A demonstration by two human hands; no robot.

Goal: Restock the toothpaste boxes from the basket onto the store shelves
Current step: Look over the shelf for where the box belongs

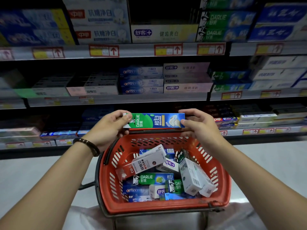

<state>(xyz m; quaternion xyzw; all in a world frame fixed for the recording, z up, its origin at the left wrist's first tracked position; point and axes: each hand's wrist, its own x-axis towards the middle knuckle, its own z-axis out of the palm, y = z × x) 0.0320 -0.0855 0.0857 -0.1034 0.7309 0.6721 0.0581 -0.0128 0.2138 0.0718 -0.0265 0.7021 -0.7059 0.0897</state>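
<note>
A green and blue Darlie toothpaste box (154, 120) is held level above the far rim of the red basket (221, 185). My left hand (108, 128) pinches its left end and my right hand (197, 125) pinches its right end. Inside the basket lie several more toothpaste boxes, among them a white one (147, 161), a green Darlie one (154, 178) and a tall white one (191, 175). Store shelves (116, 50) with rows of toothpaste boxes fill the view ahead. Green Darlie boxes (222, 25) stand on the top shelf at the right.
A dark gap (162, 12) opens on the top shelf above a yellow-white box (164, 33). Price tags with red arrows line the shelf edges. The basket stands on a pale floor (33, 171) in front of the lowest shelf (265, 130). A dark bead bracelet is on my left wrist.
</note>
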